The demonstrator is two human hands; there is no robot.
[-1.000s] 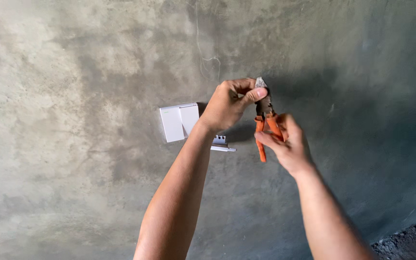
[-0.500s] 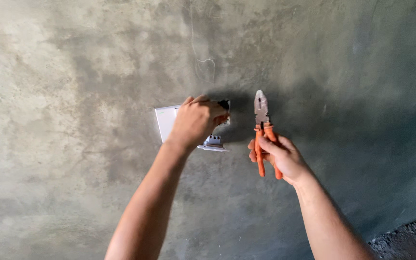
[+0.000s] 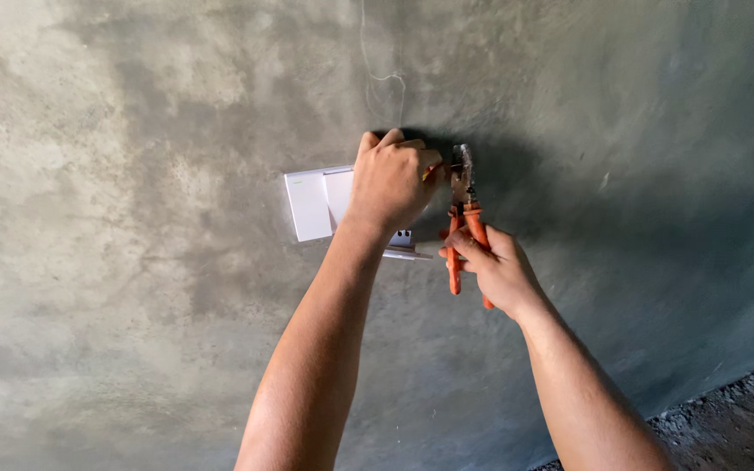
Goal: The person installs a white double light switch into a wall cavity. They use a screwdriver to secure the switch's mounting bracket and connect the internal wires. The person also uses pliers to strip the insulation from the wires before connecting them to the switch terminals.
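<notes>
My left hand (image 3: pixel 392 181) is closed over the right part of a white wall switch plate (image 3: pixel 310 204) that hangs off a grey cement wall (image 3: pixel 133 131). Its fingers pinch something small and dark, which I cannot make out, at the wall opening next to the plier jaws. My right hand (image 3: pixel 492 266) grips orange-handled pliers (image 3: pixel 462 218) upright, jaws up, beside the left hand's fingertips. The opening behind the hand is hidden.
A thin white scratch or wire line (image 3: pixel 383 78) runs down the wall above the hands. Rough gravel ground (image 3: pixel 735 410) shows at the bottom right corner.
The pliers and my left hand, apart half a second ago, have come back together at the wall opening. The left hand stays over the switch plate.
</notes>
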